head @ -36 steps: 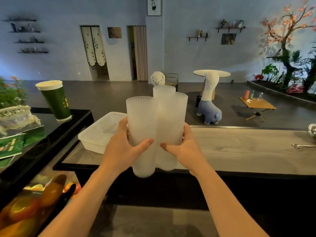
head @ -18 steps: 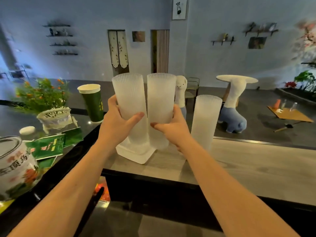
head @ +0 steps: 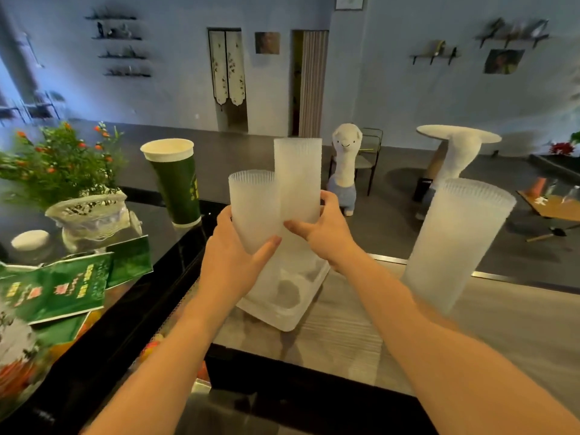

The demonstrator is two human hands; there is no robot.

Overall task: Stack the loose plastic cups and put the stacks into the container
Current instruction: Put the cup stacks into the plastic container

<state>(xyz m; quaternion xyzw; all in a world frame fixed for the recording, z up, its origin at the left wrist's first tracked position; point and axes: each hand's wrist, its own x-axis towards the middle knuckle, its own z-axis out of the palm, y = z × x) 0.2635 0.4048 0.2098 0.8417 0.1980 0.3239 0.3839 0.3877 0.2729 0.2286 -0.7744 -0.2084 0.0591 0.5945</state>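
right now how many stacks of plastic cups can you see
3: a shorter stack in the left hand, a taller stack in the right hand, a third stack standing on the counter.

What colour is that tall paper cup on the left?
Dark green paper cup with a cream rim; head view.

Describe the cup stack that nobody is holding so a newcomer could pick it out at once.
Start at the grey wooden counter and look to its right side. There a tall frosted, ribbed cup stack stands alone, leaning slightly. Unlike the two similar stacks over the white container, it is in neither hand's grip.
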